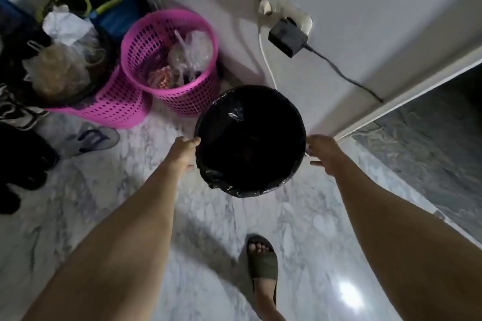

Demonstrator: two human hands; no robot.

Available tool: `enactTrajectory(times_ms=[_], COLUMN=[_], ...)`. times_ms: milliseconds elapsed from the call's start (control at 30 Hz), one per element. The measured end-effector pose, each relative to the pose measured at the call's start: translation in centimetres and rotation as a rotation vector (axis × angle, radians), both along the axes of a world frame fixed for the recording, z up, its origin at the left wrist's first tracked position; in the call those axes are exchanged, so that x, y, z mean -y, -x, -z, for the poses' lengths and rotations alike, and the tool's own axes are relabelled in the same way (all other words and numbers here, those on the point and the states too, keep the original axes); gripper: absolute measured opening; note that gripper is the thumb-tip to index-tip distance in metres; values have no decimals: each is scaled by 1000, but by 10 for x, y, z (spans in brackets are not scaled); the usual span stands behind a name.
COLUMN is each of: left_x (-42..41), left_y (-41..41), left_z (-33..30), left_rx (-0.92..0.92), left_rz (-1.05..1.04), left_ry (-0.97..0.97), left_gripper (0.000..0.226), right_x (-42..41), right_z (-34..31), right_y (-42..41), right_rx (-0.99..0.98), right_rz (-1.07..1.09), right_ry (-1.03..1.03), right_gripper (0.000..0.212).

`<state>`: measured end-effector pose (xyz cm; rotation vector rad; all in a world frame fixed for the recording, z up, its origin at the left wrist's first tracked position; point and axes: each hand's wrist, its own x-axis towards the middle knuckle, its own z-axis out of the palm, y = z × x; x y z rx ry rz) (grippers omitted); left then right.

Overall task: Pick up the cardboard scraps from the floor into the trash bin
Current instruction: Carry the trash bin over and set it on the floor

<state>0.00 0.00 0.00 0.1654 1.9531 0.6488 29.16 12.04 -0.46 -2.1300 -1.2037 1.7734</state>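
Black plastic lines the round trash bin point(250, 141), which a person holds by its rim from both sides above a grey-veined marble floor point(203, 229), close to the white wall point(339, 8) at the floor's far edge. Seen from the head camera, the left hand point(184, 150) grips the bin's left rim, fingers curled over the liner's edge. The right hand point(322, 152) is at the right rim, thumb and fingers bent toward it; whether it actually clasps the rim cannot be told through the blur. Both bare forearms reach forward from the lower corners of the view. The bin's inside is dark and its contents cannot be made out. No cardboard scraps can be made out on the visible floor.

Just beyond the bin, toward the far left of the floor, stands a pink perforated basket point(170, 60) holding clear plastic bags and wrappers. A second pink basket point(112, 104) sits beside it, further left, carrying a dark container stuffed with bags point(65, 60). A grey sandal point(91, 139) lies on the floor before them, with dark clothing point(18, 161) at the left edge. On the wall a black adapter point(287, 36) is plugged into a white socket, its cable trailing right. Near the bottom edge, a foot in a dark slide sandal point(262, 263) stands on the marble.
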Motion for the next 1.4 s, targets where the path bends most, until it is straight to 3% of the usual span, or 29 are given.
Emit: enactTrajectory(times_ms=[167,333,433,767,1133,1400], left_x=[-21,-12,0,50,138,186], left_y=[5,15,14,6,-59,-188], left_z=[25,32,21,-87,-232,-294], left_rx=[-81,45,56,104,220,168], left_rz=[32,50,-4,146,438,764], left_ry=[63,47,9,-24,-168,-135], left_gripper=[5,23,28,23,27,23], right_x=[-19,-15,1,83,275,439], right_z=[26,29,25,-82,-236,-311], right_y=[6,2,-3,-41,-133,-235], right_rx=[-6,-28,-23,-77,-111,-123], right_rz=[53,44,161,284,624,870], right_ry=[19,80,36,60,-62,-73], right_gripper=[8,24,27,22,19,13])
